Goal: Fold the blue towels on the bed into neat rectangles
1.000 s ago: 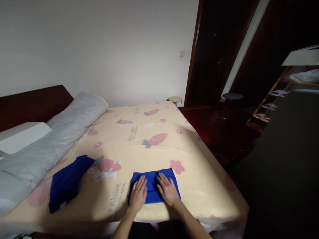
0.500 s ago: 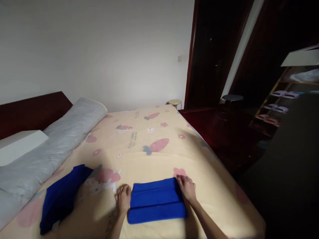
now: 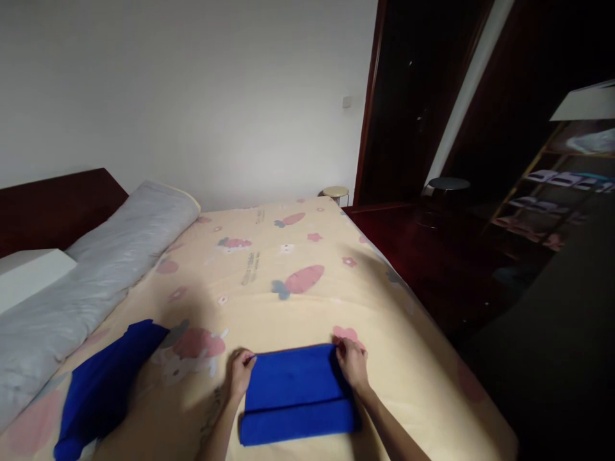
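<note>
A folded blue cloth [image 3: 298, 381] lies flat on the bed in front of me, a crease running across its nearer part. At its far left corner my left hand [image 3: 241, 374] is closed, thumb and fingers pinching the edge. My right hand [image 3: 353, 363] is closed on the far right corner, fingertips bent over the edge. Further left, a second blue cloth [image 3: 108, 384] lies loosely bunched, apart from both hands. What exactly each garment is, I cannot tell.
Beneath everything is a bed with a cream patterned sheet [image 3: 307, 314]. A long grey bolster [image 3: 120, 250] and a white box-like object [image 3: 33, 272] lie along the left. Two stools, a yellow-topped one [image 3: 335, 191] and a dark one [image 3: 448, 184], and a shoe rack [image 3: 552, 182] stand beyond.
My left hand has moved up from the cloth's left side to its far corner and pinched it. The crease across the cloth's far part no longer shows. The view has shifted slightly.
</note>
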